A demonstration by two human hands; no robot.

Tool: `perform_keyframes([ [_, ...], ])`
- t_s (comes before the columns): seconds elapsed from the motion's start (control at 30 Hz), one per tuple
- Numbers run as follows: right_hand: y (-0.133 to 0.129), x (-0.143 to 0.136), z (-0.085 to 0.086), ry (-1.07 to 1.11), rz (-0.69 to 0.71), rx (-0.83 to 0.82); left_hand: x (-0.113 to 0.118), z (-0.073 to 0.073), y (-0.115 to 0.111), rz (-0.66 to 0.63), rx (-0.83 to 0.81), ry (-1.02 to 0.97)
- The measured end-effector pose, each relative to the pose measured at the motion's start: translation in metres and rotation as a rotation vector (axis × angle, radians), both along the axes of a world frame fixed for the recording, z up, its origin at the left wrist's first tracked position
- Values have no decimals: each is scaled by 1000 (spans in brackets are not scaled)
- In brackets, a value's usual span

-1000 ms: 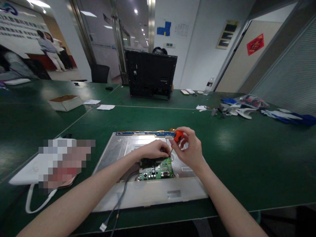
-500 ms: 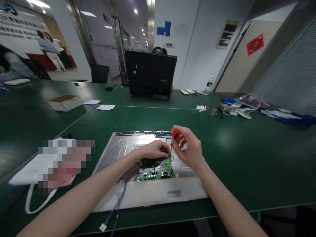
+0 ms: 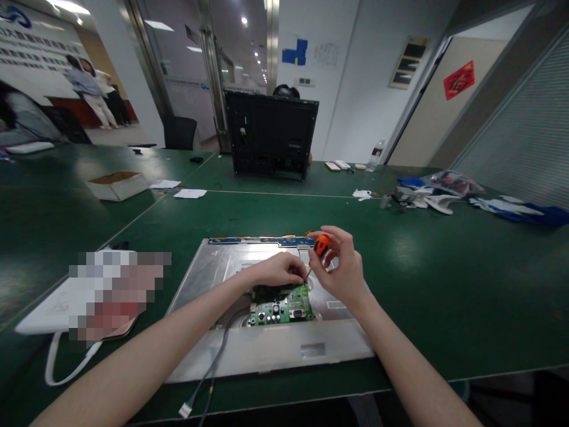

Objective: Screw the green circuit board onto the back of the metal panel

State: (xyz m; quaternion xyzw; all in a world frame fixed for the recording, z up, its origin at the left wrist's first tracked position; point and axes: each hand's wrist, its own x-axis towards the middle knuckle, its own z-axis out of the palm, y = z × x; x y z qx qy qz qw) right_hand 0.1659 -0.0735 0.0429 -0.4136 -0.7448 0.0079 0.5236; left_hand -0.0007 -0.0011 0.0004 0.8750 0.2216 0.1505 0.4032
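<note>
In my right hand (image 3: 341, 267) is a small screwdriver (image 3: 322, 245) with an orange and black handle, held between thumb and fingers. Its thin shaft slants down to the upper right corner of a green circuit board (image 3: 282, 308). My left hand (image 3: 281, 270) reaches over the board, its fingertips closed by the screwdriver's tip; what they pinch is hidden. The board sits on the silvery back of a display panel (image 3: 267, 347), which lies flat on the table. Along the panel's far edge runs a blue circuit strip (image 3: 253, 241).
A dark cable (image 3: 222, 350) crosses the panel to a white plug. On the left lie a white device (image 3: 48, 305) and a blurred-out item. Farther back are an open box (image 3: 118, 188), a monitor (image 3: 272, 136) with a person behind it, a bottle (image 3: 376, 155) and gloves (image 3: 524, 209).
The screwdriver's handle has tipped to the right and the fingers of my right hand have shifted on it. My left hand, the board and the panel stay where they were.
</note>
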Motion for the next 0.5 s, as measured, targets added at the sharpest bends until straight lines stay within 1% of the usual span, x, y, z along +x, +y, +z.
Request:
perform_keyframes([
  [0.07, 0, 0, 0, 5, 2, -6, 0, 0, 0, -4, -9, 2],
  [0.2, -1, 0, 1, -36, -37, 6, 0, 0, 1, -7, -8, 10],
  [0.37, -1, 0, 6, -59, 13, 34, 0, 1, 0, -2, 13, 10],
  [0.5, -1, 0, 7, -76, 5, 32, 0, 0, 0, -4, 28, 10],
])
